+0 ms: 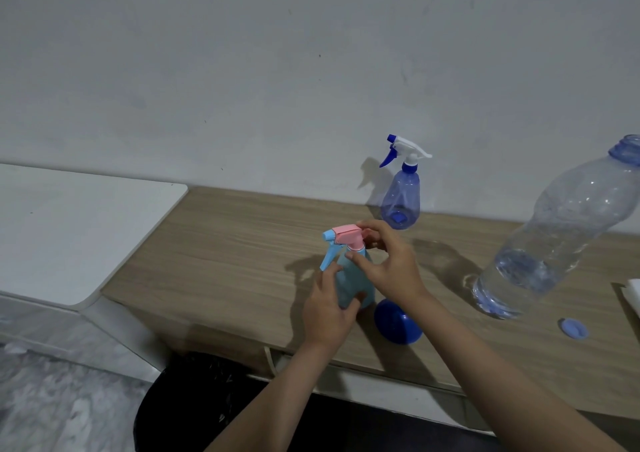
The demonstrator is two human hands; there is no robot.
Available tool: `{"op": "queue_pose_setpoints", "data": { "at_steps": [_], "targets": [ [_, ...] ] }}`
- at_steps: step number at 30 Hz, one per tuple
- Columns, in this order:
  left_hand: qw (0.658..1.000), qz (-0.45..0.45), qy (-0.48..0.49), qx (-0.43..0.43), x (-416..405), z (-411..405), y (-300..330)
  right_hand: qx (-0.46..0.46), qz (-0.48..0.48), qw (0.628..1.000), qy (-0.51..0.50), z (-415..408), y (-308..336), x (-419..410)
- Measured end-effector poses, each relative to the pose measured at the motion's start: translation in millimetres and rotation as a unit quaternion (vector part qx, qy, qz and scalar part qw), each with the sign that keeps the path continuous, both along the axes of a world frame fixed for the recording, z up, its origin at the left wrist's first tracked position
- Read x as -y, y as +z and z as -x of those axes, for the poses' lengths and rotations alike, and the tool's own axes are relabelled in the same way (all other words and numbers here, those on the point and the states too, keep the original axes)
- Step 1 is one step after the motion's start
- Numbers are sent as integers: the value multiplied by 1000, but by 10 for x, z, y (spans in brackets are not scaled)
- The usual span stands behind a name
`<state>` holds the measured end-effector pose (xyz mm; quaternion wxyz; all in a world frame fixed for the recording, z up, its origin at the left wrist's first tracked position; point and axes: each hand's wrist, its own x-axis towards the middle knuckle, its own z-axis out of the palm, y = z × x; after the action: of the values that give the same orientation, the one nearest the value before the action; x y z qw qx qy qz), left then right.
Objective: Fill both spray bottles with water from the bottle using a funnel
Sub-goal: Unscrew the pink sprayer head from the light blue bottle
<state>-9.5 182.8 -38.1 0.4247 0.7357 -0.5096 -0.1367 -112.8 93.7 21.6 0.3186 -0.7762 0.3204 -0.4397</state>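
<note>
Hands working at pink sprayer head of light-blue bottle

Fingers of the right hand (388, 264) are pinching the pink trigger head (348, 235) at its collar, while the left hand (329, 308) is wrapping around the body of the light-blue spray bottle (349, 280), which is standing upright near the front edge of the wooden table (225, 243). Just beside that bottle, toward the front edge, a dark-blue funnel (397, 323) is lying with its wide mouth down. A second spray bottle (400, 198), clear blue with a white and blue trigger, is standing upright well apart at the back edge, against the wall (242, 70). Toward the right edge a large clear water bottle (554, 243) is standing uncapped, holding water only in its lower part; it is appearing tilted in the wide-angle view. Its blue cap (574, 328) is lying on the table just in front of it. Something white (633, 295) is showing at the right edge, too cut off to tell. A white surface (76, 223) is adjoining the table's left edge.
</note>
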Motion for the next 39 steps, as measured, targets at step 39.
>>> {"op": "queue_pose_setpoints", "data": {
  "at_steps": [39],
  "targets": [
    [1000,-7,24,15,14,15,58,-275,-199,920,-198,929,172,566]
  ]
}}
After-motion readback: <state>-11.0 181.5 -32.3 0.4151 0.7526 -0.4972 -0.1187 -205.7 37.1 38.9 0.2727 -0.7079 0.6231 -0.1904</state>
